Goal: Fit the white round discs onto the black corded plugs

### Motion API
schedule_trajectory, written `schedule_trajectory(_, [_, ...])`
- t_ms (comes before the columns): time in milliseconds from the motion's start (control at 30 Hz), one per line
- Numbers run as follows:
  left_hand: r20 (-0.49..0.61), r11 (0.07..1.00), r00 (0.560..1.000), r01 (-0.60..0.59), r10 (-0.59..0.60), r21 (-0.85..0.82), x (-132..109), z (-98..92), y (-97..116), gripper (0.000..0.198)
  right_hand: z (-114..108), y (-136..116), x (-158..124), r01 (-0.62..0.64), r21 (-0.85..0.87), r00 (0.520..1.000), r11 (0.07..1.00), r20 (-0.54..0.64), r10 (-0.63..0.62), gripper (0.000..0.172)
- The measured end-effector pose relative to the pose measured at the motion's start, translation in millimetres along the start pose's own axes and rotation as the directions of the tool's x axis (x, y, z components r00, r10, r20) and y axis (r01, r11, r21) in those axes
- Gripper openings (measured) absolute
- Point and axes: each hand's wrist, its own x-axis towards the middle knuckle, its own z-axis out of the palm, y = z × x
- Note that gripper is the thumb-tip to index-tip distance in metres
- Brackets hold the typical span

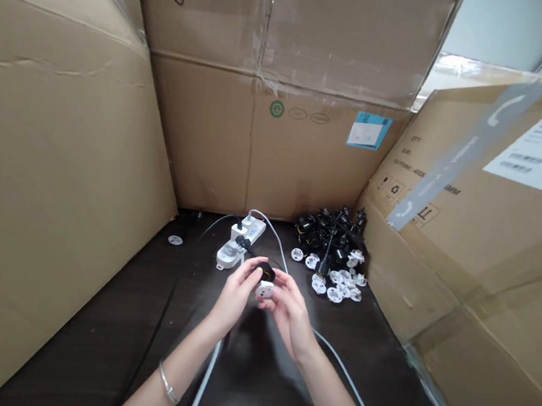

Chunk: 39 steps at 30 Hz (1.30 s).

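Close together above the dark table, my two hands meet in front of the power strip. My left hand (239, 285) is closed on a black round housing (266, 271), whose open end shows a bit of yellow inside. A white round disc (264, 290) with small dark holes sits just below that opening, pinched in the fingers of my right hand (290, 307). Whether disc and housing touch, I cannot tell. A black plug (245, 243) rises behind my left fingers toward the power strip (230, 254); its link to the housing is partly hidden.
Black fittings (334, 230) with yellow wires lie heaped at the back right, with several white discs (335, 294) in front. One disc (175, 240) lies far left. Cardboard boxes (276, 164) wall the table at back and sides. A grey-white cable (348, 377) crosses the right side.
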Motion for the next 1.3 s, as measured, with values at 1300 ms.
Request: schedule_trajectory(1300, [0.088, 0.988, 0.996, -0.045, 0.032, 0.148, -7.8, 4.2, 7.6, 0.045, -5.4, -6.3, -4.6, 0.405, -0.659, 0.836, 0.634, -0.013, -0.548, 0.005])
